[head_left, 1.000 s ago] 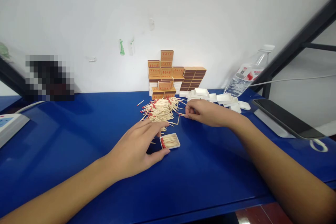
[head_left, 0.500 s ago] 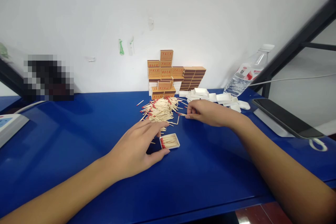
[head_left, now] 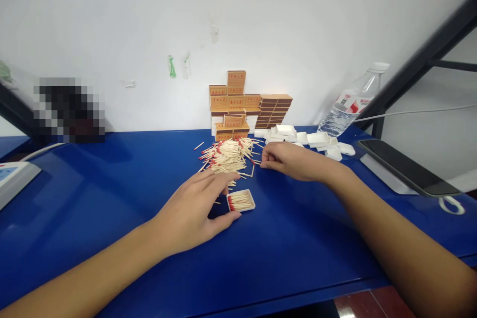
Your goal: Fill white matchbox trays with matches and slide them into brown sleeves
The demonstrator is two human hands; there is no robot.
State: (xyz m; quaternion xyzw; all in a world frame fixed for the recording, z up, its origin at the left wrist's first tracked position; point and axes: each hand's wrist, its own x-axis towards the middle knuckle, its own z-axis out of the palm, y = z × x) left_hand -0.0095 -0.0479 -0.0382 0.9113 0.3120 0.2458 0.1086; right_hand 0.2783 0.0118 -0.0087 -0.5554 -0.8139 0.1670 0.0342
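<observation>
My left hand [head_left: 192,211] reaches around a small white matchbox tray [head_left: 253,200]. Its thumb lies at the near edge and a bent finger at the far left corner, gripping it between them, while the index finger stretches past. Inside the tray lies a layer of matches [head_left: 242,199], red heads to the left. Behind is a loose heap of matches [head_left: 227,156]. At the heap's right side, my right hand [head_left: 285,159] is closed in a pinch on matches [head_left: 257,162], whose red-headed ends poke out leftward; how many is unclear.
Printed matchboxes [head_left: 235,103] are stacked against the wall, with brown-sided boxes [head_left: 275,112] beside them. Several empty white trays [head_left: 316,139] lie in a pile at right. A water bottle [head_left: 348,102] leans there, near a phone [head_left: 408,166] on a white block. A power strip [head_left: 17,179] sits far left.
My right hand has shifted slightly left toward the heap, its pinch still closed. My left hand and the tray have stayed in place.
</observation>
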